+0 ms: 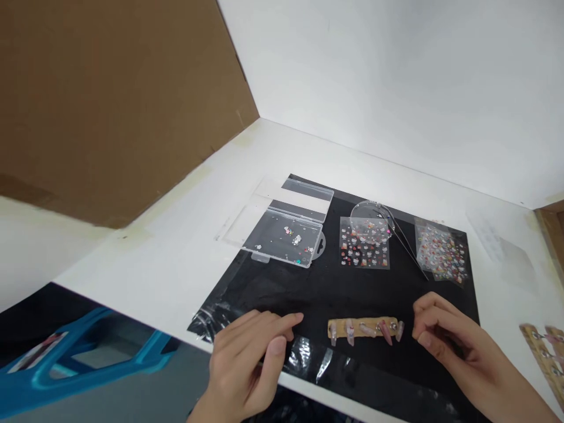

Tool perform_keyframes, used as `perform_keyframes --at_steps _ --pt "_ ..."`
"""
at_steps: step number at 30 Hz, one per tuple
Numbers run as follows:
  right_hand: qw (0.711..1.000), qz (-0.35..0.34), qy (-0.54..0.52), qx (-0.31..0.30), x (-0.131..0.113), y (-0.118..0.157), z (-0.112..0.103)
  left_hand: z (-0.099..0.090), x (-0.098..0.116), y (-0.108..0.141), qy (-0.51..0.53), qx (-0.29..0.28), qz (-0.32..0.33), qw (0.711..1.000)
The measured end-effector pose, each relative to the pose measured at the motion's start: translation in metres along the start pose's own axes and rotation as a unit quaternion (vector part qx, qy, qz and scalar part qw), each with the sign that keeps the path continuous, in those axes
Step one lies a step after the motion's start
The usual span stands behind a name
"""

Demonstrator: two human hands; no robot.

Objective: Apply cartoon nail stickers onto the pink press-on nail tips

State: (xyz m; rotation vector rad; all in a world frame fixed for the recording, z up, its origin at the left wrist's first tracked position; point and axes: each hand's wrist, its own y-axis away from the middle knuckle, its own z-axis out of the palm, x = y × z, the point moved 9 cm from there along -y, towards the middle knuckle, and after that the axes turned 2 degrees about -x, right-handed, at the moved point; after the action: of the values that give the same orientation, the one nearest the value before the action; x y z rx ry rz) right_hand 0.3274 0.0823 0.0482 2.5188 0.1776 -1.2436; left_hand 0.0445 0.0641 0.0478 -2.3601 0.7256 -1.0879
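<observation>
On the black sheet (308,294) lies a short wooden strip (368,327) bearing several pinkish, clear false nails side by side. My left hand (253,358) rests at the sheet's near edge, left of the strip; its index finger reaches forward, the thumb stands apart, and I see nothing in it. To the strip's right is my right hand (453,346), fingers curled in and the thumb close to the index finger, with nothing visible between them. Neither hand touches the strip.
Behind the strip sit an open clear plastic case (286,238) with small charms, a sticker sheet (365,249) overlapping a round clear dish (363,208), tweezers (409,249) and more sticker sheets (440,252). Another nail strip (544,352) lies far right. Cardboard (123,106) stands at left.
</observation>
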Motion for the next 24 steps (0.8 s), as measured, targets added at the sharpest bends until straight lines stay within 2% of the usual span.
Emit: perform_keyframes --at_steps 6,10,17,24 --pt "0.994 -0.039 0.097 -0.022 -0.021 -0.006 0.006 0.000 0.001 -0.002 -0.010 -0.010 -0.004 1.000" --pt "0.977 -0.099 0.188 -0.029 -0.038 -0.012 0.011 0.000 0.001 0.000 -0.016 -0.004 -0.007 1.000" --pt "0.930 -0.196 0.311 0.008 -0.058 -0.009 0.015 0.001 -0.001 0.002 -0.012 0.004 -0.021 1.000" --pt "0.905 -0.224 0.359 0.035 -0.068 -0.001 0.018 0.001 -0.001 0.003 -0.004 0.005 -0.023 1.000"
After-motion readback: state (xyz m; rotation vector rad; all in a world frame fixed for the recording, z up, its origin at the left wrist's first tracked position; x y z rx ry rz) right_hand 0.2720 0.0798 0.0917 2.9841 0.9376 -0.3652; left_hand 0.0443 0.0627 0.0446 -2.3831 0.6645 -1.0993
